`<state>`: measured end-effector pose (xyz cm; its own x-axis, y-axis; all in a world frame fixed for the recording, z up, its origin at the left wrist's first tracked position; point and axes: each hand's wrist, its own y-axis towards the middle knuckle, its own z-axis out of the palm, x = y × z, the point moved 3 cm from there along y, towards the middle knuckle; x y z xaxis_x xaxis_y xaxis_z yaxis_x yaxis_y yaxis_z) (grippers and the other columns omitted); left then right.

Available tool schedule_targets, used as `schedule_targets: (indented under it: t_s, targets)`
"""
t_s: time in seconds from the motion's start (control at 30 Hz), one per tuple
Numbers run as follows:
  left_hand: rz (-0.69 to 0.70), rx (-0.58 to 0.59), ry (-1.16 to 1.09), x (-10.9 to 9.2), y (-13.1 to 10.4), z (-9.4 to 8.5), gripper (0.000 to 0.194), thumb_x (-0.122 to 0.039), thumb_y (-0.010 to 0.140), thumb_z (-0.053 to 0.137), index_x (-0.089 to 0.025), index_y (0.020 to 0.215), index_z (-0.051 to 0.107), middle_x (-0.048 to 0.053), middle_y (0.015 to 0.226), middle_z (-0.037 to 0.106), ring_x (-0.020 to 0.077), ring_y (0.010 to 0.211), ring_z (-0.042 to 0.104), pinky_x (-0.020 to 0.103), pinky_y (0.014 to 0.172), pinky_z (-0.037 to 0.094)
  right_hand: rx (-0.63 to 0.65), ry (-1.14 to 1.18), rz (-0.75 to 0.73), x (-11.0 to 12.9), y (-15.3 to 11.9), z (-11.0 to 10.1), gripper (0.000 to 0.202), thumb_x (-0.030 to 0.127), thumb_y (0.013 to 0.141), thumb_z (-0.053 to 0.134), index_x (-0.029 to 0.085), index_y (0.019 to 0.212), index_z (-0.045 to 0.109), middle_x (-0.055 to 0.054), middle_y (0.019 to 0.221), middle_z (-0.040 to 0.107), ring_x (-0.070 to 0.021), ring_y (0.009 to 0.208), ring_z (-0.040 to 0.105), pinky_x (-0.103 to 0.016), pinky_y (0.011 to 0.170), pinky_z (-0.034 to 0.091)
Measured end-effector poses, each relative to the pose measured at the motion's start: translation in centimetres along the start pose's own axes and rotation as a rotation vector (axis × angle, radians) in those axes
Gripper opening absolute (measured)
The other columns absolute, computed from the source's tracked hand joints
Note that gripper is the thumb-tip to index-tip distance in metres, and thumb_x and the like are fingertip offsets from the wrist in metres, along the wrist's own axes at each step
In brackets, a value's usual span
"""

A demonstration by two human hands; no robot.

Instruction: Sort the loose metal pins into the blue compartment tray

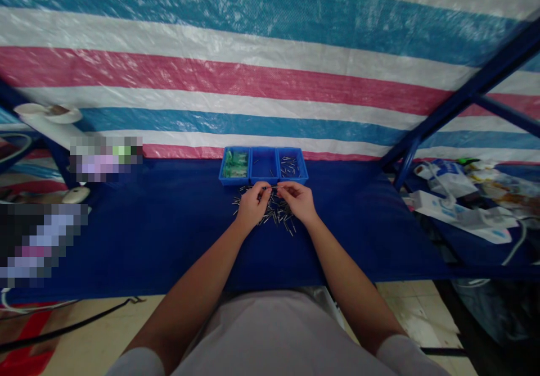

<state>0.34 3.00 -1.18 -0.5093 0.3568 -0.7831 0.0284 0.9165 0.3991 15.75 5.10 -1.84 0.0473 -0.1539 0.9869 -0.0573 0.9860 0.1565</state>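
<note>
Pin: a thin metal pin (276, 187) is held level between both hands, long axis running left to right, just above the pile
Left hand (252, 204): pinched shut on the pin's left end
Right hand (298, 200): pinched on its right end
Pile: loose pins (276, 214) are scattered on the blue counter (169, 224)
Tray: a blue three-part tray (264, 165) is set just behind
</note>
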Motion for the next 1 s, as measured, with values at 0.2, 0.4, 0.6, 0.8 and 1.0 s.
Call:
schedule_targets:
  t_s: [0.2,0.4,0.6,0.8,1.0]
  targets:
    - [0.006,0.014,0.005,-0.04,-0.01,-0.02,0.019,-0.033,0.091,0.046,-0.019,0.095,0.059,-0.003,0.065,0.058,0.0097,0.057,0.053,0.021,0.057,0.037,0.010,-0.017,-0.011,0.20,-0.06,0.05,0.022,0.034,0.069,0.073,0.020,0.086,0.071,-0.002,0.069,0.070,-0.0170,0.064,0.066,-0.031,0.067,0.054]
    - [-0.018,0.038,0.009,0.14,0.02,-0.03,0.020,-0.033,0.092,0.044,-0.019,0.094,0.058,-0.002,0.065,0.059,0.0112,0.059,0.055,0.022,0.060,0.040,0.017,-0.027,-0.009,0.33,-0.14,0.17,0.019,0.033,0.070,0.072,0.020,0.084,0.071,-0.003,0.071,0.070,-0.0177,0.065,0.066,-0.032,0.067,0.054]
    - [-0.014,0.054,0.047,-0.05,0.07,-0.08,0.027,-0.037,0.093,0.040,-0.019,0.085,0.058,-0.002,0.063,0.057,0.0117,0.060,0.053,0.023,0.061,0.039,0.012,-0.031,-0.004,0.26,-0.16,0.21,0.021,0.035,0.069,0.073,0.020,0.084,0.070,-0.003,0.071,0.070,-0.0179,0.066,0.066,-0.033,0.067,0.055]
    - [-0.040,0.007,-0.006,0.08,0.02,0.04,0.020,-0.035,0.089,0.050,-0.019,0.097,0.058,-0.004,0.061,0.055,0.0100,0.055,0.050,0.022,0.056,0.038,0.004,-0.015,-0.011,0.30,-0.08,0.14,0.021,0.036,0.069,0.072,0.020,0.083,0.070,-0.002,0.070,0.070,-0.0178,0.065,0.066,-0.033,0.068,0.054]
    - [0.010,-0.013,0.014,0.18,0.06,0.05,0.018,-0.031,0.089,0.050,-0.020,0.098,0.061,-0.003,0.063,0.057,0.0098,0.055,0.052,0.021,0.056,0.039,-0.005,-0.010,0.004,0.26,-0.06,0.08,0.023,0.037,0.068,0.073,0.020,0.084,0.070,-0.002,0.068,0.069,-0.0176,0.063,0.065,-0.033,0.067,0.055]
